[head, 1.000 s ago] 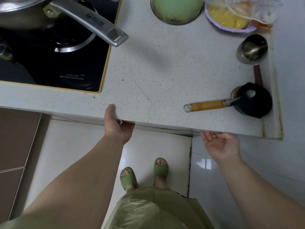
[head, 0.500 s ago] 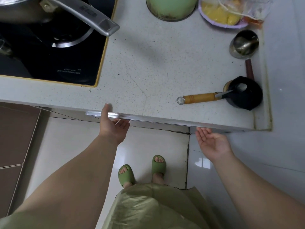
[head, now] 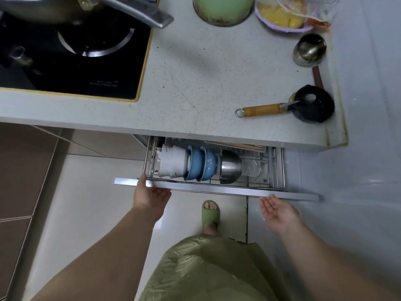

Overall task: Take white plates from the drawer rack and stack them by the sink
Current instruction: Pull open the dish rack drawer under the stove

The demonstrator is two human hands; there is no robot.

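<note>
A drawer with a wire rack (head: 278, 170) stands partly pulled out under the counter. White dishes (head: 173, 162) stand on edge at its left end, then blue bowls (head: 201, 165), then a steel bowl (head: 230, 168). My left hand (head: 149, 195) grips the metal front bar of the drawer (head: 217, 189) near its left end. Palm up, my right hand (head: 278, 211) is open just below the right part of the bar, holding nothing. The back of the rack is hidden by the counter.
On the speckled counter (head: 206, 72) lie a black stove (head: 71, 61) with a pan, a green bowl (head: 223, 7), a bagged dish of food (head: 288, 11), a steel ladle (head: 309, 49) and a black pot with a wooden-handled tool (head: 263, 109). A wall is at right.
The drawer has slid out from under the counter, pulled by my left hand on its bar, exposing the rack of dishes. My right hand has moved back with it.
</note>
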